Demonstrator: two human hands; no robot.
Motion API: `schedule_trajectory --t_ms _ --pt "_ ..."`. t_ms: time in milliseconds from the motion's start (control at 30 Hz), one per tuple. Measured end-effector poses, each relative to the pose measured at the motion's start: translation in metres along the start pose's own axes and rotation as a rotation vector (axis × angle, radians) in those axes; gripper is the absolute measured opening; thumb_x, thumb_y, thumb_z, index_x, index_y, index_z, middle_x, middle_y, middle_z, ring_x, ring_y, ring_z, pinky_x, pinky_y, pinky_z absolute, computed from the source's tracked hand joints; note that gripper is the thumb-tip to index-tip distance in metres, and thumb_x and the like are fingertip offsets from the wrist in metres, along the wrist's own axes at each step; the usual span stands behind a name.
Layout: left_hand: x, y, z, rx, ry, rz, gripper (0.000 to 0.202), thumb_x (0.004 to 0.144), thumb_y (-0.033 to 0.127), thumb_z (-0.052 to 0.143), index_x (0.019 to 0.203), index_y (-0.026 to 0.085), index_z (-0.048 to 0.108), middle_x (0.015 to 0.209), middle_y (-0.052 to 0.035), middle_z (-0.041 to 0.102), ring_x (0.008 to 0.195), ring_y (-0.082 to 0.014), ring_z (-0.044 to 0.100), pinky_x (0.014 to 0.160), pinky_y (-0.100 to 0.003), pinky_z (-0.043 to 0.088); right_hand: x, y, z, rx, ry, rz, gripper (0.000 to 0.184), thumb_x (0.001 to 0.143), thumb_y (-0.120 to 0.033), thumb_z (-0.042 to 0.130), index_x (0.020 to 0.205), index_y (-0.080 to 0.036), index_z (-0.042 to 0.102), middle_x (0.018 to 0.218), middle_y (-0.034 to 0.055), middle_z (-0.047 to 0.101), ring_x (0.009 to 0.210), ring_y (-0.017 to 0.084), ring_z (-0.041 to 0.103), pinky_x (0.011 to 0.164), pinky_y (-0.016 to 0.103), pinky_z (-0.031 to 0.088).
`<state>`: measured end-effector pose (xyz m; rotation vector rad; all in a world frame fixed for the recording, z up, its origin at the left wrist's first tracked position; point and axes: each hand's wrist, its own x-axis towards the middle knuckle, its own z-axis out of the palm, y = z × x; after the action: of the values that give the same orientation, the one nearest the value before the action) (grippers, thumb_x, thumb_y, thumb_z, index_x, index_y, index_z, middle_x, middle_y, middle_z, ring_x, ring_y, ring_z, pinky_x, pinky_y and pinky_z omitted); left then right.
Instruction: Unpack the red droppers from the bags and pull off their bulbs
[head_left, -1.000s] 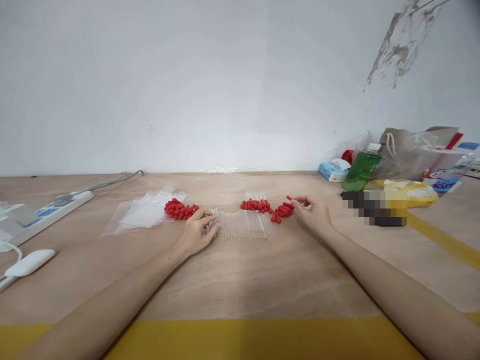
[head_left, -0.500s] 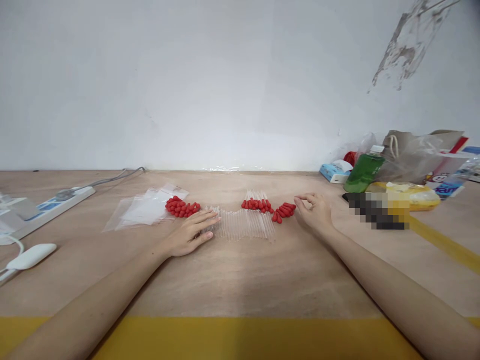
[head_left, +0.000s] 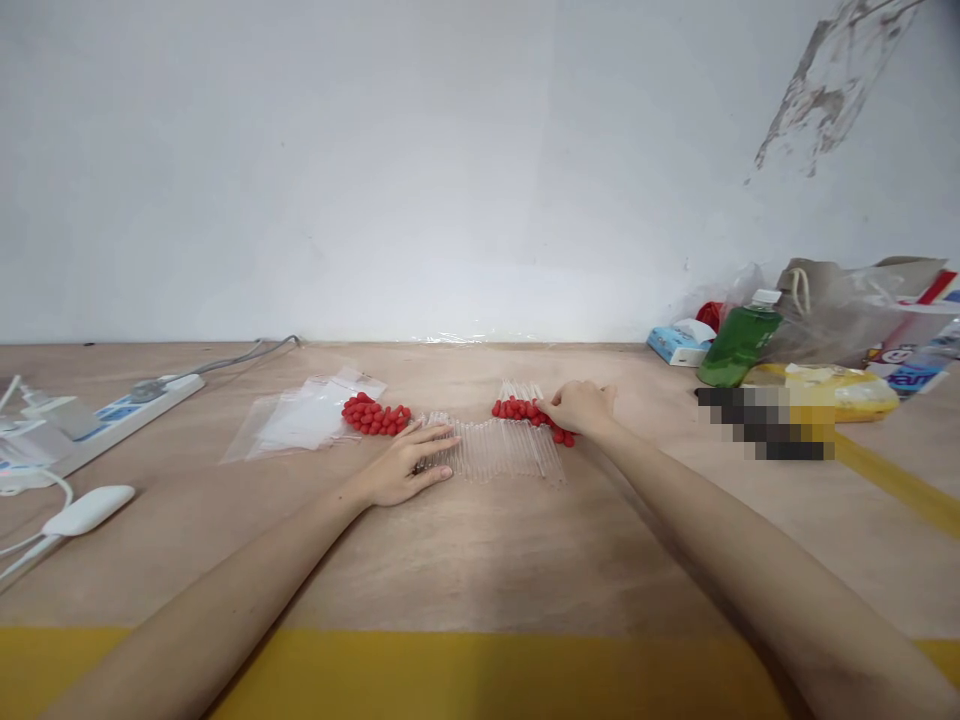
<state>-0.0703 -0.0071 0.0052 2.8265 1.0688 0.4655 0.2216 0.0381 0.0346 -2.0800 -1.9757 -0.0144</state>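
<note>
A row of clear glass tubes [head_left: 502,450] lies side by side mid-table. My left hand [head_left: 405,465] rests flat on the row's left end, fingers stretched out. A heap of red rubber caps [head_left: 375,416] lies just beyond it. My right hand [head_left: 577,408] is curled, knuckles up, over a second heap of red caps [head_left: 559,432] at the row's right end; its fingertips are hidden. Several tubes fitted with red caps [head_left: 516,407] lie behind the row.
Clear plastic bags [head_left: 300,420] lie left of the caps. A white power strip [head_left: 127,410], chargers and a white adapter [head_left: 86,508] sit far left. At the right stand a green bottle [head_left: 739,345], a tissue pack [head_left: 679,342], bags and a yellow packet [head_left: 825,385].
My right hand moved left from beside the right cap heap and now covers it. My left hand flattened on the tubes. The view shifted slightly to the left.
</note>
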Motion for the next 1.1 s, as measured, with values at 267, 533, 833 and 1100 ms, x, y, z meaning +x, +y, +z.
schedule_trajectory --t_ms 267,533,833,1100 --pt "0.000 0.003 0.002 0.021 0.147 0.018 0.044 0.085 0.040 0.045 0.126 0.023 0.044 0.131 -0.0075 0.046 0.124 -0.0214 0.036 0.107 -0.048 0.016 -0.001 -0.005 -0.006 0.152 -0.046 0.122 0.034 0.074 -0.038 0.046 0.051 -0.019 0.063 0.046 0.0055 0.058 0.065 0.020 0.056 0.079 0.041 0.030" --pt "0.000 0.004 0.004 0.049 0.257 0.057 0.045 0.083 0.037 0.049 0.125 0.022 0.045 0.127 -0.0083 0.048 0.121 -0.0229 0.039 0.105 -0.045 0.025 -0.004 0.003 -0.011 0.252 0.007 0.199 0.034 0.074 -0.040 0.044 0.056 -0.020 0.064 0.050 0.0047 0.061 0.065 0.020 0.059 0.075 0.035 0.033" --pt "-0.002 0.006 0.003 0.096 0.355 0.063 0.050 0.083 0.033 0.050 0.130 0.021 0.037 0.125 -0.0089 0.048 0.117 -0.0220 0.042 0.102 -0.041 0.031 -0.009 0.006 -0.011 0.420 0.165 0.076 0.022 0.075 -0.038 0.049 0.073 -0.021 0.062 0.072 0.0009 0.066 0.071 0.016 0.059 0.070 0.029 0.035" --pt "0.008 0.047 0.015 0.207 0.544 0.093 0.035 0.084 0.027 0.050 0.119 0.023 0.049 0.111 -0.0065 0.057 0.102 -0.0199 0.050 0.094 -0.041 0.032 -0.088 0.010 0.014 0.370 0.549 -0.706 0.017 0.080 -0.025 0.054 0.094 -0.022 0.062 0.075 0.0017 0.067 0.072 0.015 0.052 0.078 0.035 0.028"
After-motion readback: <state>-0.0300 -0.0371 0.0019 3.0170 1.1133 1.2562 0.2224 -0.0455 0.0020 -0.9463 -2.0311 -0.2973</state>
